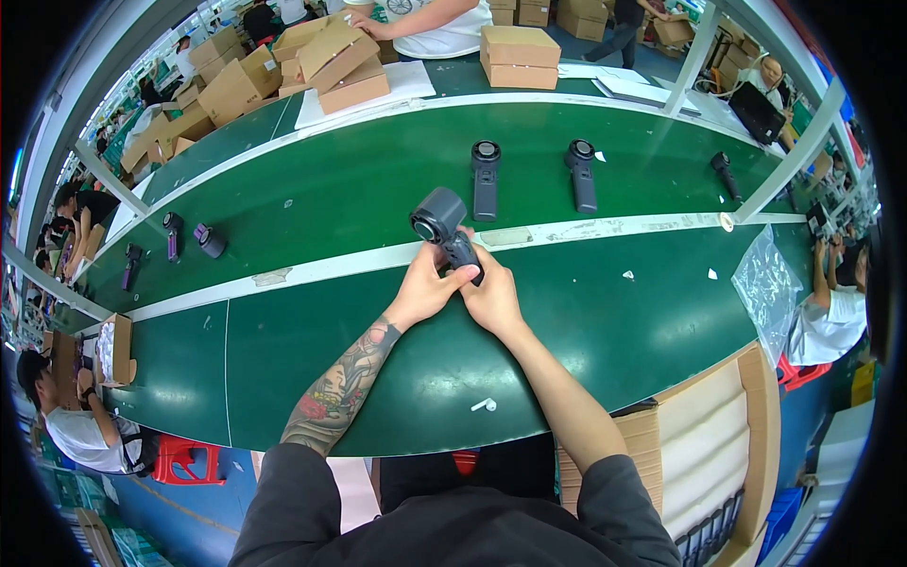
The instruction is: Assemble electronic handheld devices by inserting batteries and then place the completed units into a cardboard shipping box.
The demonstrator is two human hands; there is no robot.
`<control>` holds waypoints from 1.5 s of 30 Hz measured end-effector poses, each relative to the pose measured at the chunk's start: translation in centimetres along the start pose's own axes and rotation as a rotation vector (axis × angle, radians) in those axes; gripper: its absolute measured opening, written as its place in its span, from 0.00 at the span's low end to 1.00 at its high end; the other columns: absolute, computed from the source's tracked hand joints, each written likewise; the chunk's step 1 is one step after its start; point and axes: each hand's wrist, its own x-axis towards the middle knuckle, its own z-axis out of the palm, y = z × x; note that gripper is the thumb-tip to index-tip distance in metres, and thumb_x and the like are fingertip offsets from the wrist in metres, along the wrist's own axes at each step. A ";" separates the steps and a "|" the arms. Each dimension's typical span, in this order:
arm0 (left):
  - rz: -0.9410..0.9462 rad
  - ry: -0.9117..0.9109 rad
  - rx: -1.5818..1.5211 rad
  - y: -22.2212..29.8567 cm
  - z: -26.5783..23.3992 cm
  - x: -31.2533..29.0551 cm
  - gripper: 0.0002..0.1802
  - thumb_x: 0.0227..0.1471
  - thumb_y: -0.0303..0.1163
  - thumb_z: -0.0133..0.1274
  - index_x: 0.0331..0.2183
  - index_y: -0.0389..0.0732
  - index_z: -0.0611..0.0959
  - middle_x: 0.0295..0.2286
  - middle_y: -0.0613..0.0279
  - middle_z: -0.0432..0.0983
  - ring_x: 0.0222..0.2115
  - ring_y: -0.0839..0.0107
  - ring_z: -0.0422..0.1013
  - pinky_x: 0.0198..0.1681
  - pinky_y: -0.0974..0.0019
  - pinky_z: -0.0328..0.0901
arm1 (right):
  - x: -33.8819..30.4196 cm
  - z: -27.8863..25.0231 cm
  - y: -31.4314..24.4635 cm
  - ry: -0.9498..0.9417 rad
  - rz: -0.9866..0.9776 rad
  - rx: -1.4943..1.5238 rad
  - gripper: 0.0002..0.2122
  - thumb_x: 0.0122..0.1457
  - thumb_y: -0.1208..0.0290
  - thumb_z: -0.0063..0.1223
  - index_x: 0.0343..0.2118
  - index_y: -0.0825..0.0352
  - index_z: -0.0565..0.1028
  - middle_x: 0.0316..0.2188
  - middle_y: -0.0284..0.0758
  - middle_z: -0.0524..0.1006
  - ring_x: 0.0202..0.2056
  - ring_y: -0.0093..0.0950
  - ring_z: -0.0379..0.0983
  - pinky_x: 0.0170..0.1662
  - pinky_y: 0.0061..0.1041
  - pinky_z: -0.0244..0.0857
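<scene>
A dark grey handheld fan (pixel 437 215) with a round head is held tilted over the near edge of the green belt. My left hand (pixel 421 285) and my right hand (pixel 490 291) are both closed round its handle, the left below the head and the right along the lower end. Two more grey handheld fans lie on the belt beyond my hands, one fan (pixel 485 180) straight ahead and another fan (pixel 582 176) to its right. The fingers on the far side of the handle are partly hidden.
Farther along the belt (pixel 359 161) lie a dark fan (pixel 725 175) at right and purple fans (pixel 210 240) at left. A white earbud (pixel 485 404) lies on the near table. A plastic bag (pixel 767 283) and an open carton (pixel 756 406) are at right. Co-workers sit at both sides.
</scene>
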 end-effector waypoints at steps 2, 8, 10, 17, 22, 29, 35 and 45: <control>-0.048 -0.007 -0.008 0.0 -0.5 -0.2 0.28 0.58 0.26 0.56 0.58 0.34 0.66 0.47 0.52 0.75 0.46 0.68 0.73 0.52 0.67 0.67 | -0.1 0.2 -0.7 0.017 -0.019 -0.028 0.31 0.52 0.80 0.56 0.62 0.59 0.66 0.46 0.43 0.80 0.41 0.45 0.79 0.41 0.37 0.72; -0.122 0.048 -0.072 0.2 -1.1 -0.4 0.27 0.58 0.27 0.56 0.56 0.34 0.68 0.44 0.53 0.76 0.44 0.68 0.73 0.52 0.65 0.68 | -0.3 0.7 -2.3 0.067 -0.076 0.001 0.26 0.57 0.76 0.55 0.60 0.64 0.65 0.41 0.44 0.81 0.35 0.42 0.80 0.38 0.35 0.72; -0.069 0.116 -0.105 0.2 -1.1 -0.3 0.23 0.60 0.30 0.54 0.54 0.34 0.70 0.42 0.53 0.76 0.42 0.68 0.73 0.51 0.65 0.68 | -0.2 1.0 -2.4 0.062 -0.065 0.127 0.21 0.61 0.73 0.53 0.57 0.68 0.67 0.39 0.45 0.81 0.32 0.39 0.80 0.35 0.32 0.72; -0.119 0.394 -0.319 -1.6 -5.1 0.1 0.20 0.69 0.40 0.39 0.46 0.32 0.77 0.40 0.53 0.77 0.38 0.69 0.74 0.45 0.69 0.68 | 1.2 -1.9 -0.4 -0.566 0.304 1.341 0.18 0.68 0.64 0.50 0.52 0.72 0.68 0.33 0.44 0.79 0.26 0.27 0.74 0.28 0.23 0.68; -0.094 0.388 -0.221 -1.4 -5.7 -0.2 0.18 0.69 0.37 0.40 0.45 0.33 0.78 0.39 0.54 0.79 0.38 0.67 0.75 0.45 0.69 0.68 | 1.7 -1.4 -1.4 -0.586 0.370 1.330 0.17 0.69 0.60 0.49 0.50 0.71 0.69 0.31 0.41 0.79 0.24 0.23 0.71 0.26 0.19 0.65; -0.019 0.074 -0.003 0.3 -4.5 -2.0 0.26 0.63 0.33 0.50 0.60 0.34 0.69 0.48 0.50 0.74 0.48 0.61 0.73 0.54 0.63 0.66 | 2.3 0.2 -5.2 -0.334 0.597 1.320 0.16 0.67 0.60 0.51 0.48 0.69 0.72 0.32 0.40 0.78 0.24 0.24 0.71 0.28 0.20 0.66; 0.119 -0.034 0.127 0.7 -4.5 -1.7 0.39 0.59 0.32 0.56 0.67 0.38 0.59 0.51 0.47 0.71 0.49 0.65 0.71 0.56 0.62 0.64 | 3.4 1.1 -1.7 -0.240 0.442 1.256 0.16 0.66 0.60 0.52 0.47 0.70 0.73 0.34 0.40 0.78 0.24 0.25 0.71 0.30 0.21 0.68; -0.036 0.258 -0.130 -0.9 -6.1 -1.7 0.21 0.67 0.34 0.44 0.57 0.35 0.72 0.45 0.53 0.74 0.42 0.69 0.71 0.49 0.65 0.67 | 4.0 -0.5 -4.2 -0.505 0.505 1.194 0.14 0.66 0.63 0.54 0.44 0.70 0.74 0.33 0.40 0.78 0.26 0.24 0.73 0.32 0.21 0.70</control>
